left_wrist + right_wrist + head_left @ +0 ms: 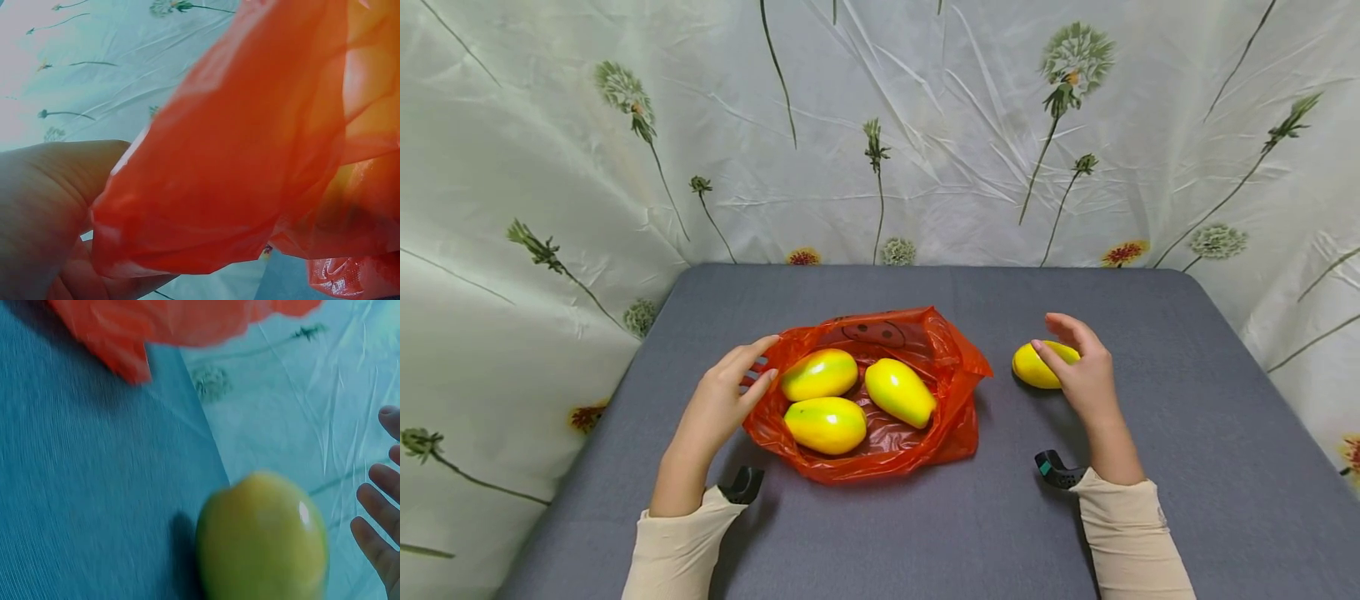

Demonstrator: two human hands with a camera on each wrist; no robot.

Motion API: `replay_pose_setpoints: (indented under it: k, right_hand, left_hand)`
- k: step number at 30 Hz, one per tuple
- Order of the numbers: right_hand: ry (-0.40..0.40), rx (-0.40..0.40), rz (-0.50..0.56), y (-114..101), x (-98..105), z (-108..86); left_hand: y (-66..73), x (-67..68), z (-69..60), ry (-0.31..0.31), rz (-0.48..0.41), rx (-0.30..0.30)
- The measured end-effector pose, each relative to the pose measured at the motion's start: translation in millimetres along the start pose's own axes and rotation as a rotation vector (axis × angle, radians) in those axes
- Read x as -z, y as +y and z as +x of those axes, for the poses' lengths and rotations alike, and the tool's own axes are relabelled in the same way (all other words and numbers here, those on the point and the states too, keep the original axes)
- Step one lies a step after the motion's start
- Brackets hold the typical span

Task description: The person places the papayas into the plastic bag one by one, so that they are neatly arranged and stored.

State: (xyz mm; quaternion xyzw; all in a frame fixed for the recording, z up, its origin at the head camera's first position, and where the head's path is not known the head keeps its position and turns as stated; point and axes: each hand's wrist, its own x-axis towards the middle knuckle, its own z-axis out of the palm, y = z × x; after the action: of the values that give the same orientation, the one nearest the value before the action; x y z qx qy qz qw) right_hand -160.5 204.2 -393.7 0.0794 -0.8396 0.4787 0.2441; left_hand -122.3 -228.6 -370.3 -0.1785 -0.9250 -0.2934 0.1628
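Observation:
A red plastic bag lies with its mouth spread wide, and three yellow mangoes rest inside it. My left hand is at the bag's left rim, with the thin plastic between thumb and fingers. In the left wrist view, the red film hides part of that hand. To the right of the bag, another mango lies on the table. My right hand is over this mango with its fingers spread; the right wrist view shows a gap between the fingers and the mango.
The table has a grey cloth cover and a rounded far edge. A pale curtain printed with dandelions hangs behind it and along the sides. Black bands with camera mounts sit at both wrists.

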Motion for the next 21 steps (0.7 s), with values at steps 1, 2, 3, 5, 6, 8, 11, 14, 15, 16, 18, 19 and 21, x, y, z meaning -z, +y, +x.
replay_pose_setpoints:
  k: [1,2,3,5,6,8,11,14,15,16,18,19,21]
  right_hand:
    - [-0.001,-0.015,-0.015,7,2,0.2]
    - [-0.001,-0.029,-0.021,15,4,0.5]
    - [-0.002,-0.045,-0.028,20,7,0.2]
    - [-0.012,-0.072,-0.044,28,12,-0.8]
    - [-0.012,-0.092,-0.038,33,14,-1.6]
    - [-0.021,-0.129,-0.041,41,19,-3.2]
    - [-0.057,-0.186,-0.061,51,25,-5.5]
    - [-0.104,-0.243,-0.071,56,29,-7.2]
    - [-0.121,-0.253,-0.065,57,31,-7.4]
    - [-0.133,-0.262,-0.062,58,32,-7.6]
    - [-0.164,-0.285,-0.042,60,33,-7.8]
    - [-0.19,-0.289,-0.037,61,34,-7.8]
    - [-0.235,-0.305,-0.041,63,36,-8.6]
  left_hand:
    - [0.1,0.2,-0.1,0.0,0.0,0.0]
    - [0.1,0.3,-0.2,0.001,0.0,0.0]
    - [0.1,0.5,-0.2,0.001,0.0,0.0]
    - [0.3,0.7,-0.2,0.0,0.0,-0.001]
    - [0.4,0.8,-0.2,0.001,-0.001,-0.001]
    - [0.4,1.2,-0.1,0.003,-0.002,-0.002]
    - [0.3,1.7,-0.1,0.004,-0.002,-0.001]
    - [0.4,1.7,-0.2,0.0,-0.002,0.003]
    - [0.4,1.7,-0.2,-0.003,-0.003,0.005]
    - [0.4,1.8,-0.3,-0.003,-0.004,0.008]
    - [0.5,1.9,-0.4,-0.004,-0.005,0.01]
    - [0.4,2.0,-0.3,-0.003,-0.005,0.011]
    - [0.4,2.2,-0.2,-0.001,-0.005,0.01]
